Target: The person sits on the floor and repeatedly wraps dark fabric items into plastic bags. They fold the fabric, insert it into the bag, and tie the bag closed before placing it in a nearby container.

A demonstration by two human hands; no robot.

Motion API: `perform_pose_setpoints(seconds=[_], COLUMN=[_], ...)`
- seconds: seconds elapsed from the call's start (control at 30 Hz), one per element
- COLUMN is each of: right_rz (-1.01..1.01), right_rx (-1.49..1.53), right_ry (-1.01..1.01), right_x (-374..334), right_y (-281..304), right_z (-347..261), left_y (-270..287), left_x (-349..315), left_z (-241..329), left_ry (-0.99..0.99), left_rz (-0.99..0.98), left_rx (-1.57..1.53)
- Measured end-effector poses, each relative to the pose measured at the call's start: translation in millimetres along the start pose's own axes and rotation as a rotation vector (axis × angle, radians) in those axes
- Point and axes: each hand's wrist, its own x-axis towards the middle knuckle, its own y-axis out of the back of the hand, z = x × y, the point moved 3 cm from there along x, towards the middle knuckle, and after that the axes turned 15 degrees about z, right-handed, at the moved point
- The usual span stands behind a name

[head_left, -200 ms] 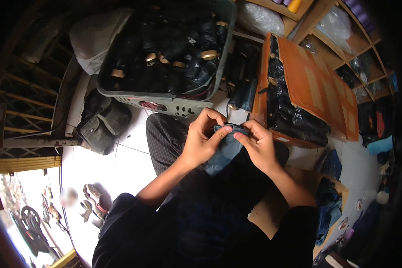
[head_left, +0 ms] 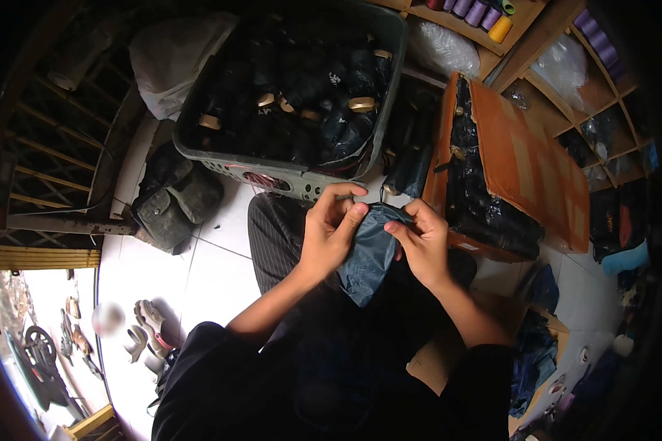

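Between my two hands, above my lap, hangs a small blue-grey pouch of thin fabric (head_left: 369, 253), narrowing to a point at its lower end. My left hand (head_left: 333, 234) pinches its upper left edge between thumb and fingers. At the upper right edge, my right hand (head_left: 424, 239) grips the cloth with thumb and bent fingers. A thin dark loop of cord stands up from the top of the pouch. Whether anything is inside it, I cannot tell.
Ahead stands a grey plastic basket (head_left: 272, 167) full of dark wrapped bundles with tan ends, like folded umbrellas. An open cardboard box (head_left: 522, 154) of black-wrapped items is at its right. A dark bag (head_left: 175, 202) lies left on the tiles. Thread spools (head_left: 485, 15) line a shelf.
The pouch, bunched up before, now hangs spread out flatter between my hands, with more of its face showing. The whole view has shifted slightly.
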Motion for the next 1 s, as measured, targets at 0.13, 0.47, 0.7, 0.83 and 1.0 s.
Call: perform_pose_setpoints(seconds=[0.13, 0.47, 0.7, 0.83, 1.0], right_rz=[-0.010, -0.548, -0.728, -0.797, -0.695], right_rx=[-0.057, -1.302, -1.816, -1.875, -1.411], right_ry=[0.166, 0.810, 0.540, 0.529, 0.629], right_x=[35, 185, 208, 209, 217], right_y=[-22, -120, -150, -163, -131], right_z=[1, 36, 73, 59, 20], left_y=[20, 82, 101, 104, 105], left_x=[3, -12, -20, -23, -27], left_z=[-8, -19, -27, -27, -30], left_ry=[-0.016, 0.091, 0.120, 0.127, 0.147], left_rz=[0.014, 0.157, 0.171, 0.165, 0.171], left_rx=[0.089, 0.158, 0.144, 0.165, 0.112])
